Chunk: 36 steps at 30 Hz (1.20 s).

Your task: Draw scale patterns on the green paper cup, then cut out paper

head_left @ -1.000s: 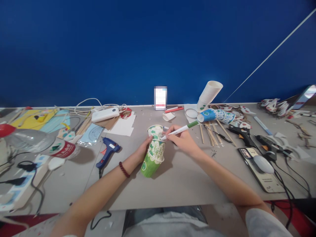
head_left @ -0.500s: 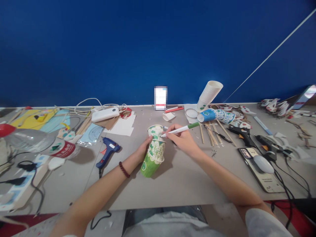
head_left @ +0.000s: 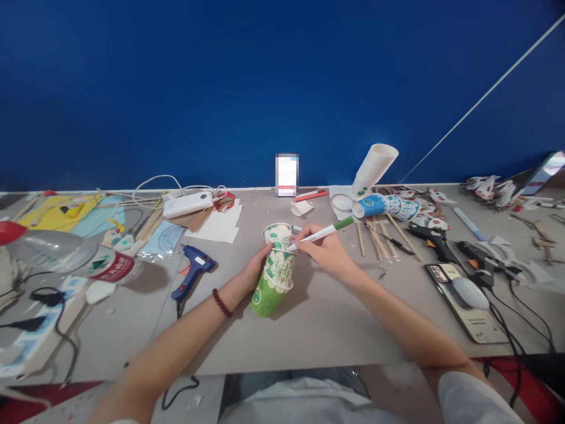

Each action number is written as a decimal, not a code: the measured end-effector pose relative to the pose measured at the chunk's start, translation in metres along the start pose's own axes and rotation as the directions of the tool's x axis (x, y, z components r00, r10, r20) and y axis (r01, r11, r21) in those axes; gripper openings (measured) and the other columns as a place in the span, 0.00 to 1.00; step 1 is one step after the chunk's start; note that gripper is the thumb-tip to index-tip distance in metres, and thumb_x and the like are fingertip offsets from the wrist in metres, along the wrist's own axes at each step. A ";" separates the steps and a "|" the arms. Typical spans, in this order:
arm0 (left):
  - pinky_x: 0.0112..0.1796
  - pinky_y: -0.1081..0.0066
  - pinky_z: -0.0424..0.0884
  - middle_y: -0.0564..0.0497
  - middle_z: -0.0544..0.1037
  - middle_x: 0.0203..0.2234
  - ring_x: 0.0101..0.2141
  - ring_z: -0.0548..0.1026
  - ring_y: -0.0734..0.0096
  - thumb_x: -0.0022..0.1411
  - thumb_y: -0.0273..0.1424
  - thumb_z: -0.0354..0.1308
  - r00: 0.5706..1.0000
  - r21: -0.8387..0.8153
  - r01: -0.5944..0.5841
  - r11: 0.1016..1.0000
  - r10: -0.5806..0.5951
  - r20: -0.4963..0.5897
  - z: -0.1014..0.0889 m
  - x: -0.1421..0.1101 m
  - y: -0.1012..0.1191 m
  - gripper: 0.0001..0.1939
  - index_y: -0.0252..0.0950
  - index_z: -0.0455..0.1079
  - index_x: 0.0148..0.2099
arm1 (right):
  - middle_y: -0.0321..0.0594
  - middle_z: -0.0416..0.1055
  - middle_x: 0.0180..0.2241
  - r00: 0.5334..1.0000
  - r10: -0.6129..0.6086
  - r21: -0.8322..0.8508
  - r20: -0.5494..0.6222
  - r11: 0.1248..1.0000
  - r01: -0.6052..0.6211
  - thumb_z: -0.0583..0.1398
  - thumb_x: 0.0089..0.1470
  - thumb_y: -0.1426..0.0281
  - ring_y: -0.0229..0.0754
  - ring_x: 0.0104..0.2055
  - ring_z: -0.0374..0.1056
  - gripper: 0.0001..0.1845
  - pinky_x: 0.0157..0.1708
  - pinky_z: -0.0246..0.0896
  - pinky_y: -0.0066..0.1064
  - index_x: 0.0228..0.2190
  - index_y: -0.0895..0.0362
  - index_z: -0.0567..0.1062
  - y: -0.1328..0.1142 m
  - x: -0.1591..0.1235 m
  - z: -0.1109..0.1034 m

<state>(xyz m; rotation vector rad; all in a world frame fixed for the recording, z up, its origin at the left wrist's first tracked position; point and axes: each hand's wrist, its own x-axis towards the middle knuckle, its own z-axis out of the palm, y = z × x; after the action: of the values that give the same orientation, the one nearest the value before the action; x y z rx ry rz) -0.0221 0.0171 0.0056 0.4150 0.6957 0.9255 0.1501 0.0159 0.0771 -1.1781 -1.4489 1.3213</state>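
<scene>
the cups (head_left: 278, 268) partly hide the left hand (head_left: 255, 268); the upright screen (head_left: 286, 174) is pixelated.

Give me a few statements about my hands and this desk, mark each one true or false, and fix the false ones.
1. The left hand holds stacked, green-and-white patterned paper cups. True.
2. The right hand is empty. False: the right hand holds a slim white pen with a green end.
3. A blue plastic glue gun lies left of those cups. True.
4. The clear plastic bottle has a green cap. False: that bottle's cap is red.
</scene>
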 end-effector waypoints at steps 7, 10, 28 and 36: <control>0.31 0.67 0.72 0.47 0.79 0.29 0.27 0.77 0.64 0.54 0.35 0.59 0.999 0.001 -0.034 0.999 0.034 -0.025 0.000 0.001 0.000 0.19 0.32 0.67 0.47 | 0.35 0.72 0.25 0.999 -0.009 -0.025 -0.051 1.000 0.008 0.59 0.47 0.69 0.39 0.31 0.70 0.04 0.32 0.63 0.30 0.25 0.54 0.69 0.005 0.003 -0.002; 0.32 0.66 0.72 0.47 0.79 0.29 0.28 0.77 0.64 0.54 0.36 0.58 0.999 0.019 -0.032 0.999 0.033 -0.036 -0.001 0.001 -0.001 0.20 0.32 0.67 0.48 | 0.35 0.72 0.25 0.998 -0.019 -0.027 -0.061 0.999 0.017 0.59 0.47 0.69 0.40 0.32 0.71 0.04 0.33 0.63 0.30 0.24 0.54 0.68 0.005 0.003 -0.002; 0.34 0.66 0.72 0.44 0.79 0.35 0.31 0.77 0.62 0.55 0.37 0.59 1.000 -0.005 -0.007 1.000 0.007 0.013 -0.002 0.000 -0.001 0.21 0.32 0.69 0.49 | 0.34 0.70 0.24 0.999 -0.011 -0.005 -0.034 1.000 0.011 0.59 0.45 0.71 0.39 0.30 0.69 0.02 0.31 0.62 0.30 0.23 0.54 0.69 0.002 -0.003 0.003; 0.34 0.66 0.72 0.45 0.79 0.32 0.28 0.77 0.63 0.55 0.36 0.58 0.999 -0.001 0.006 1.000 -0.006 -0.040 0.001 -0.001 0.001 0.21 0.32 0.67 0.50 | 0.35 0.71 0.25 0.999 0.020 0.031 -0.035 0.999 -0.019 0.59 0.46 0.70 0.41 0.32 0.71 0.03 0.31 0.63 0.30 0.24 0.55 0.68 -0.001 -0.001 0.002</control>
<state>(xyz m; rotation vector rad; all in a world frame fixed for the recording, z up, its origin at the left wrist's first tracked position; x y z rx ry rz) -0.0223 0.0165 0.0073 0.3943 0.7329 0.9310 0.1482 0.0145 0.0781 -1.1920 -1.3908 1.3253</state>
